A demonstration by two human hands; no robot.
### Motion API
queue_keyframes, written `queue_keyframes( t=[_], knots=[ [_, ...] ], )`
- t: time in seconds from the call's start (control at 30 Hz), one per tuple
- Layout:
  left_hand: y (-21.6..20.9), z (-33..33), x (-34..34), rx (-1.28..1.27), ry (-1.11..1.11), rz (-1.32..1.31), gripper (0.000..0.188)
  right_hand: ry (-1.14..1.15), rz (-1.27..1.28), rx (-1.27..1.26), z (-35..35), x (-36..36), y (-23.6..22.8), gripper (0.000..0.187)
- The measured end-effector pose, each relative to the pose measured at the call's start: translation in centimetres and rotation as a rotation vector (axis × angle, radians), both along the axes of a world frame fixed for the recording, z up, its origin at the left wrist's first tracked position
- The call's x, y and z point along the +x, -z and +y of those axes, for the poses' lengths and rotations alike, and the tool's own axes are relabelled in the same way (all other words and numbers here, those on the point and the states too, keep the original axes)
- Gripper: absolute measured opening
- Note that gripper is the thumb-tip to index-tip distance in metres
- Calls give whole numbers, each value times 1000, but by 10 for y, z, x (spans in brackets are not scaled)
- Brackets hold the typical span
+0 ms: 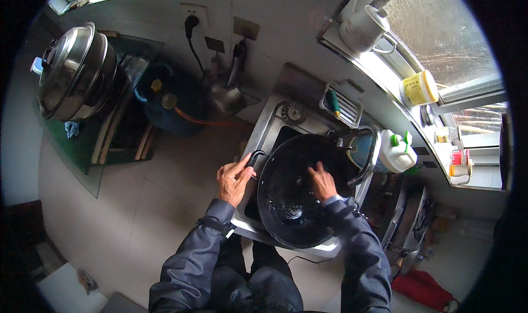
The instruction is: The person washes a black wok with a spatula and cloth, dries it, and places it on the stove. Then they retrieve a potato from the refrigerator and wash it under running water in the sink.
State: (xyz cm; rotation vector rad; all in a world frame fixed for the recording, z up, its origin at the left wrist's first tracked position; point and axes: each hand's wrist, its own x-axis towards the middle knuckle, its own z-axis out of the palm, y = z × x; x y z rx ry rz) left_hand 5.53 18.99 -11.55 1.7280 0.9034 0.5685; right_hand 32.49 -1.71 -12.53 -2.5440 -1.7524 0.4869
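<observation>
A large black wok point(279, 173) rests over a stainless steel sink point(247, 225) in front of me. Water with a bright glint and a few bubbles lies in its bottom. My left hand point(234, 182) is closed on the loop handle point(256, 157) at the wok's left side. Inside the wok is my right hand point(323, 184), reaching in over the right rim. Its visible fingers are stretched and slightly apart, near the inner surface, and no object shows in them. Whether the fingertips touch the wok is hard to see.
A curved metal pipe point(377, 153) stands at the wok's right, beside a white jug with green caps point(399, 152). Behind sit a drain strainer point(293, 113) and a rack with a green-handled brush point(333, 101). A teapot point(363, 30) stands on the windowsill; a steamer pot point(74, 71) is far left.
</observation>
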Motion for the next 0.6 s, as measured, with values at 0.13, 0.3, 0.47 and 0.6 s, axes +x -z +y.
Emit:
queue_keyframes(
  t=[0.13,0.3,0.47,0.6],
  knots=[
    [1,1,0,-60,5,-81,42,-9,220,141,31,-44,5,42],
    [0,2,2,35,-18,-88,43,-114,447,-69,-6,-87,-19,41],
    [0,1,3,-10,-13,-85,44,-119,227,-329,-52,-41,-36,34],
    [1,1,3,24,-10,-65,44,-12,45,-183,-30,-12,-17,30]
  ],
)
